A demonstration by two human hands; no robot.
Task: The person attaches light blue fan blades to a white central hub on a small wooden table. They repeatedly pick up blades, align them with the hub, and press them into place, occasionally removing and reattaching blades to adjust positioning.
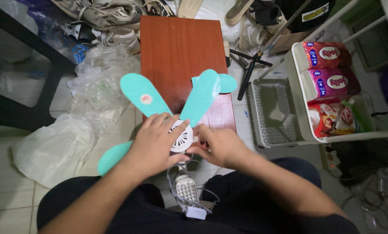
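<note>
A small fan with a round white vented hub (pixel 183 138) and several teal blades (pixel 201 96) rests at the near edge of a reddish wooden board (pixel 181 47). My left hand (pixel 155 143) lies over the left side of the hub, thumb across it. Fingers of my right hand (pixel 217 146) pinch the hub's right edge near a blade root. Another blade (pixel 145 94) points up-left and one (pixel 112 157) sticks out low left under my wrist. A white plug and grey cord (pixel 188 190) lie between my knees.
Clear plastic bags (pixel 94 93) pile at the left. Shoes (pixel 111 15) lie beyond the board. A grey perforated tray (pixel 273 110) and a white crate (pixel 332 82) of pink and red packets stand at the right. A black tripod leg (pixel 247 78) leans beside the board.
</note>
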